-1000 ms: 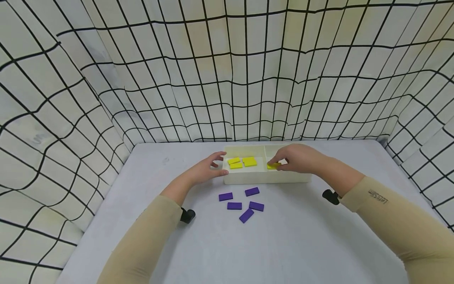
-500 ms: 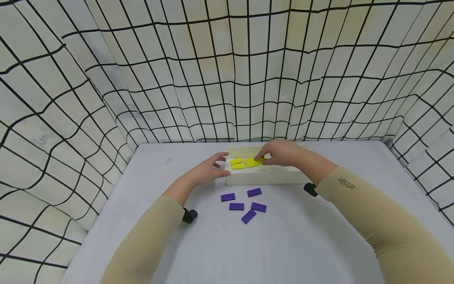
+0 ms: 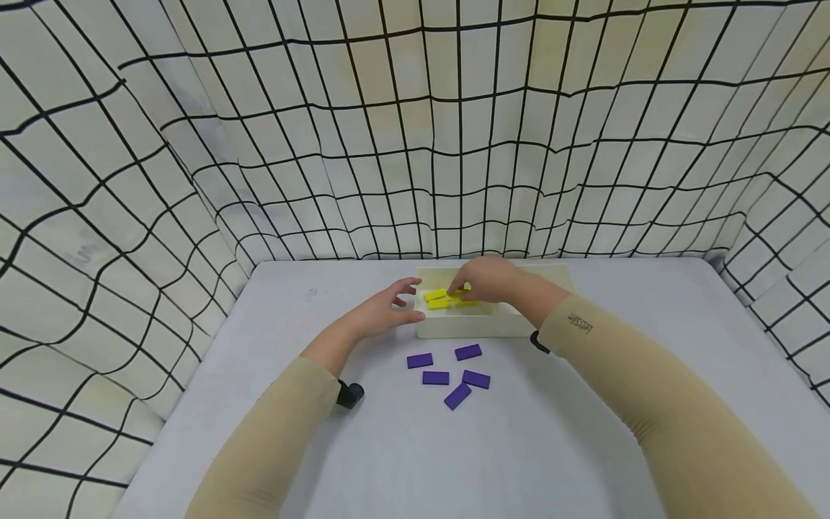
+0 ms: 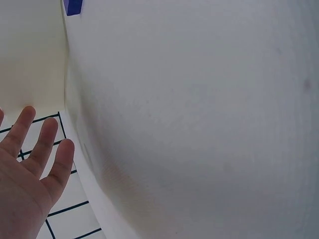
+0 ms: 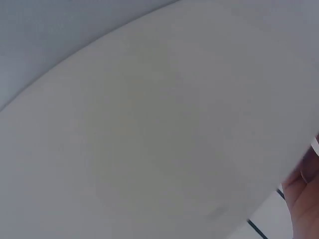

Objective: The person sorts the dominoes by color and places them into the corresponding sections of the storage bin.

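Note:
A cream two-compartment box (image 3: 476, 329) stands near the far table edge. Several flat yellow blocks (image 3: 438, 304) lie in its left compartment. My right hand (image 3: 489, 280) reaches into that compartment and pinches a yellow block (image 3: 462, 295), mostly covered by the fingers. In the right wrist view, the right hand (image 5: 305, 194) shows only at the edge, beside the box's pale wall (image 5: 149, 124). My left hand (image 3: 382, 311) is at the box's left end, thumb by the front corner, fingers toward the back. The left wrist view shows its fingers (image 4: 42, 147) spread and fairly straight.
Several purple blocks (image 3: 436, 378) lie scattered on the white table (image 3: 519, 447) in front of the box. A black net (image 3: 460, 153) over pale walls encloses the far side and both sides of the table.
My right hand has moved left from the box's right compartment to the left one, carrying a yellow block. My left hand has stayed at the box's left end.

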`<control>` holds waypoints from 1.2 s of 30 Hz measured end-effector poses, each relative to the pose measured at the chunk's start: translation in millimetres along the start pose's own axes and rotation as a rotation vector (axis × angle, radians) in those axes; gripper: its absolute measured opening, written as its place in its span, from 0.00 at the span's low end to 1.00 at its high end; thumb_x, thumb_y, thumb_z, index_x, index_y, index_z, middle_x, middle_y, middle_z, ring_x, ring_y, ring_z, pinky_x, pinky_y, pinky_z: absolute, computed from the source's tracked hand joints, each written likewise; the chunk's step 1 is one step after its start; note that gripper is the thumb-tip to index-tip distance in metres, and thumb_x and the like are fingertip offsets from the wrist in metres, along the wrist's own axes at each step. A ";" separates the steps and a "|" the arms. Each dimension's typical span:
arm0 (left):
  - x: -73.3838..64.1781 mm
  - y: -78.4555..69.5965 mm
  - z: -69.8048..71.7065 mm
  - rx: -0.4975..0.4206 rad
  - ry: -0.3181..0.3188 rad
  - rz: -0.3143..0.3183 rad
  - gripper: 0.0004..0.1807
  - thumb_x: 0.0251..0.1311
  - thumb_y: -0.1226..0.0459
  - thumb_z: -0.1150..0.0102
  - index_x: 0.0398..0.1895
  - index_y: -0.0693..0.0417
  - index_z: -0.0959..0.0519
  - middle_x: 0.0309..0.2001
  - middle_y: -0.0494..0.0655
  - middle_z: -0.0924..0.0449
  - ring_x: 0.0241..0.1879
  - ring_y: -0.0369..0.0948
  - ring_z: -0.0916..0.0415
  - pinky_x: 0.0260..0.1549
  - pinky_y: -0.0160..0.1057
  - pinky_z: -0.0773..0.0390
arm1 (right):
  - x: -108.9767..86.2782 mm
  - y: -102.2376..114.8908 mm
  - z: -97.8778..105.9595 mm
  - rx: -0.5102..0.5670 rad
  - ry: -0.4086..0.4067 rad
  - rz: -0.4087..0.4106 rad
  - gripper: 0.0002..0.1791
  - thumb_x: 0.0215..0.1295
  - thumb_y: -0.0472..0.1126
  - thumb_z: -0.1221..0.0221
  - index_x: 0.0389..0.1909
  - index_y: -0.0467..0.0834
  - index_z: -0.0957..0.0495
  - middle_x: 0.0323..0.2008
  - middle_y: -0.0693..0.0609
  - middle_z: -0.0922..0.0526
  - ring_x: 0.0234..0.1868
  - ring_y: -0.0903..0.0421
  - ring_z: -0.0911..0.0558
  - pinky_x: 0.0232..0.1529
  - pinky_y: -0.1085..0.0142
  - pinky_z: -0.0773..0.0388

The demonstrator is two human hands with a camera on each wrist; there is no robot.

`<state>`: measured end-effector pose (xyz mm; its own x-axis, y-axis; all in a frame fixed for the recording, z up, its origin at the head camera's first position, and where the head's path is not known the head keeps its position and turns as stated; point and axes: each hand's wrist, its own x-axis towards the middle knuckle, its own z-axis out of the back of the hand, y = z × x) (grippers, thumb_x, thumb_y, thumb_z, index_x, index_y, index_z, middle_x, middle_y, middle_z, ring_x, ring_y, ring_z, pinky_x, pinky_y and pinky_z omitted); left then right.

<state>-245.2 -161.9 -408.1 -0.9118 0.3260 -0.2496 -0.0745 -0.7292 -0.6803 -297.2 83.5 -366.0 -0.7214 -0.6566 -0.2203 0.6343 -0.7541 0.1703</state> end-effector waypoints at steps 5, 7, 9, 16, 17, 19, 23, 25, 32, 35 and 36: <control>-0.5 -1.0 -0.8 -0.003 0.001 0.001 0.44 0.61 0.43 0.36 0.76 0.29 0.47 0.71 0.47 0.37 0.68 0.49 0.37 0.61 0.59 0.31 | 8.0 -1.4 -5.1 -0.026 0.005 -0.002 0.14 0.66 0.44 0.35 0.52 0.56 0.14 0.51 0.58 0.15 0.53 0.55 0.21 0.60 0.58 0.26; -1.1 -1.5 -0.8 0.001 0.000 -0.001 0.43 0.61 0.43 0.36 0.76 0.28 0.47 0.71 0.46 0.36 0.68 0.49 0.36 0.62 0.60 0.32 | 10.0 -1.3 -6.3 -0.032 0.009 0.002 0.13 0.67 0.44 0.35 0.51 0.55 0.14 0.50 0.58 0.15 0.51 0.55 0.20 0.59 0.59 0.26; -1.6 -1.7 -0.8 0.005 0.001 -0.005 0.44 0.61 0.43 0.36 0.76 0.28 0.47 0.71 0.44 0.37 0.68 0.49 0.36 0.62 0.60 0.33 | 11.8 -1.2 -7.6 -0.038 0.014 -0.001 0.12 0.67 0.44 0.36 0.50 0.55 0.14 0.49 0.58 0.15 0.50 0.56 0.20 0.59 0.60 0.25; -2.6 -1.9 -0.9 0.003 0.005 -0.007 0.43 0.61 0.44 0.36 0.76 0.28 0.47 0.71 0.42 0.37 0.69 0.48 0.37 0.63 0.59 0.34 | 16.4 2.2 -10.9 -0.065 0.030 -0.007 0.11 0.68 0.43 0.37 0.49 0.54 0.13 0.48 0.57 0.14 0.48 0.57 0.21 0.58 0.60 0.25; -2.7 -2.0 -0.9 0.004 0.004 -0.007 0.43 0.61 0.44 0.36 0.76 0.28 0.47 0.71 0.42 0.37 0.69 0.48 0.37 0.63 0.59 0.34 | 16.8 2.7 -11.2 -0.064 0.034 -0.007 0.11 0.68 0.43 0.37 0.50 0.54 0.13 0.48 0.57 0.14 0.48 0.56 0.21 0.59 0.60 0.26; -2.7 -2.4 -0.9 0.005 0.004 -0.005 0.44 0.61 0.44 0.36 0.76 0.28 0.47 0.71 0.43 0.37 0.69 0.48 0.37 0.63 0.59 0.34 | 17.4 3.9 -11.6 -0.062 0.042 -0.006 0.11 0.68 0.42 0.37 0.50 0.53 0.13 0.49 0.56 0.14 0.48 0.56 0.21 0.60 0.60 0.26; -2.6 -3.2 -1.0 0.002 0.003 -0.003 0.44 0.61 0.44 0.36 0.76 0.28 0.47 0.71 0.45 0.37 0.68 0.48 0.37 0.63 0.60 0.34 | 18.1 5.3 -12.8 -0.074 0.052 -0.012 0.12 0.69 0.41 0.37 0.51 0.52 0.14 0.50 0.56 0.15 0.49 0.56 0.20 0.62 0.59 0.27; -2.4 -2.8 -1.0 -0.001 0.002 0.000 0.44 0.61 0.44 0.36 0.76 0.28 0.47 0.71 0.46 0.37 0.68 0.49 0.37 0.63 0.60 0.34 | 18.8 5.5 -13.5 -0.088 0.051 -0.012 0.12 0.69 0.41 0.38 0.51 0.53 0.14 0.51 0.56 0.15 0.50 0.56 0.20 0.62 0.59 0.27; -1.3 0.4 0.0 -0.004 0.001 -0.001 0.44 0.61 0.44 0.36 0.77 0.28 0.48 0.71 0.48 0.37 0.68 0.49 0.37 0.63 0.59 0.34 | 23.0 4.3 -15.1 -0.115 0.033 0.021 0.13 0.69 0.42 0.38 0.52 0.54 0.15 0.52 0.56 0.16 0.53 0.55 0.20 0.63 0.58 0.28; -0.7 1.1 0.2 -0.008 0.001 -0.006 0.44 0.61 0.44 0.36 0.77 0.29 0.48 0.71 0.48 0.37 0.68 0.49 0.37 0.63 0.59 0.33 | 22.7 3.6 -13.4 -0.112 0.032 0.016 0.13 0.69 0.43 0.38 0.52 0.55 0.15 0.53 0.57 0.16 0.56 0.55 0.21 0.63 0.58 0.28; -0.9 1.1 0.4 -0.009 0.001 -0.007 0.44 0.61 0.44 0.36 0.77 0.29 0.48 0.71 0.48 0.37 0.68 0.49 0.37 0.63 0.59 0.33 | 22.6 3.2 -12.9 -0.110 0.032 0.013 0.13 0.69 0.44 0.38 0.53 0.55 0.15 0.54 0.57 0.16 0.56 0.55 0.21 0.63 0.57 0.28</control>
<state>-244.6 -163.2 -408.4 -0.9109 0.3316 -0.2456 -0.0769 -0.7212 -0.6884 -307.9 66.5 -382.9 -0.7048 -0.6642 -0.2491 0.6717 -0.7378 0.0669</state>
